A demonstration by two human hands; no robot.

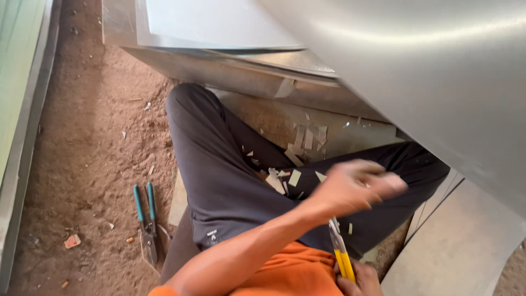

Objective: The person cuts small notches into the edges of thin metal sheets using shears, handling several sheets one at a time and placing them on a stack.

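My left hand point(356, 186) reaches across my lap toward the lower edge of a large curved metal sheet point(438, 71). The hand is blurred, its fingers look curled, and I see nothing in it. My right hand point(359, 280) sits at the bottom edge, gripping yellow-handled tin snips point(341, 252) whose blades point up toward the left hand. Small cut metal scraps point(293, 178) lie on my dark trousers point(219, 164).
Teal-handled snips point(147, 219) lie on the brown dirt floor to the left. More scraps point(308, 138) are scattered beyond my knee. Flat metal sheets lie at the top point(219, 22) and lower right point(460, 246). A green panel point(16, 82) runs along the left edge.
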